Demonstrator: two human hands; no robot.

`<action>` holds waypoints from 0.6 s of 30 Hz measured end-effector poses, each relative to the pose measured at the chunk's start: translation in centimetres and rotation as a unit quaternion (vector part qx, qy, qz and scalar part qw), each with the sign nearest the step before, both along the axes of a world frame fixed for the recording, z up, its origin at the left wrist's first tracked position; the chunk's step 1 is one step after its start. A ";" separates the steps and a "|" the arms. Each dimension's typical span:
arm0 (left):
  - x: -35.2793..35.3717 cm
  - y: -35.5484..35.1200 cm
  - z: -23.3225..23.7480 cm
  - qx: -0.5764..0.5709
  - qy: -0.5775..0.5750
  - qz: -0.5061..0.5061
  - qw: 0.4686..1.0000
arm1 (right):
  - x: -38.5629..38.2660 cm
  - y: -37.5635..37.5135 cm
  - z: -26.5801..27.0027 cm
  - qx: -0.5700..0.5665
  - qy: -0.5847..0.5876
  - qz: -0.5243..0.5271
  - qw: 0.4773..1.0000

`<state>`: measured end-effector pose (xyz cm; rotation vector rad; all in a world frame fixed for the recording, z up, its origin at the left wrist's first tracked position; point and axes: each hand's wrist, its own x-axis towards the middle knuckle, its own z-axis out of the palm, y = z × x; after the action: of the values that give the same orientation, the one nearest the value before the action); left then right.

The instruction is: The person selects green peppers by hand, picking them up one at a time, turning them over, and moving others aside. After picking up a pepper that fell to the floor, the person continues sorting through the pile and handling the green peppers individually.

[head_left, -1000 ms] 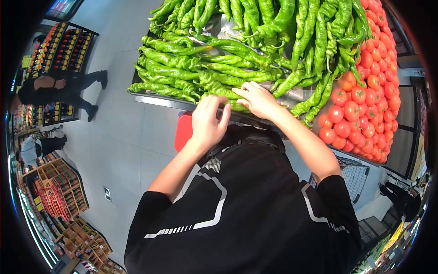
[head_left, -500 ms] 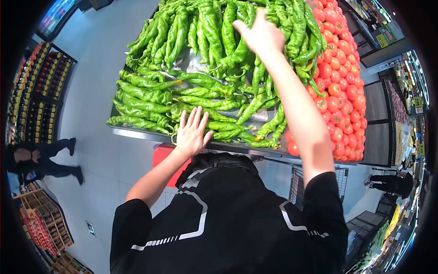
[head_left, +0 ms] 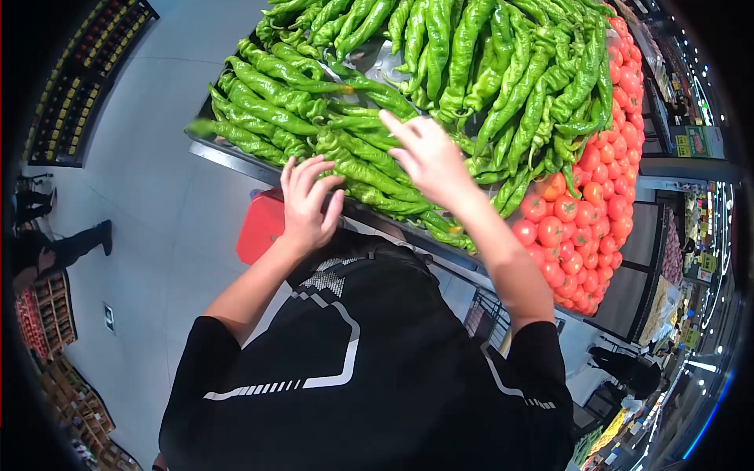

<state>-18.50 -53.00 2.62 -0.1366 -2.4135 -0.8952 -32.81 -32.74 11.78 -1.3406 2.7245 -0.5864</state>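
Long wrinkled green peppers (head_left: 267, 90) lie in rows and heaps on a metal display tray (head_left: 239, 163). My left hand (head_left: 308, 208) is at the tray's front edge, beside the ends of the nearest peppers. Its fingers are bent and apart, with nothing visible in them. Over the front rows hovers my right hand (head_left: 433, 161), its index finger stretched out and thumb spread. I see no pepper held in it. Whether either hand's fingertips touch the peppers I cannot make out.
Red tomatoes (head_left: 585, 228) are piled right of the peppers. Below the tray's front edge are a red container (head_left: 261, 228) and a wire shopping cart (head_left: 485, 318). People stand or walk at far left and right; stocked shelves (head_left: 86, 74) line the left.
My right hand has come back from the far heap to the front rows. My left hand has curled its fingers, which lay flat on the peppers before. The view has turned.
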 end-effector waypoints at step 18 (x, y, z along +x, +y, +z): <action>-10.0 6.4 -0.7 -0.204 -0.151 -0.119 0.960 | -12.0 9.1 7.1 -0.277 0.280 -0.298 0.870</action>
<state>-28.53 -46.60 1.91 -0.4860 -2.8913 -0.5296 -44.83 -23.60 18.92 -0.7556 3.6798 -1.2770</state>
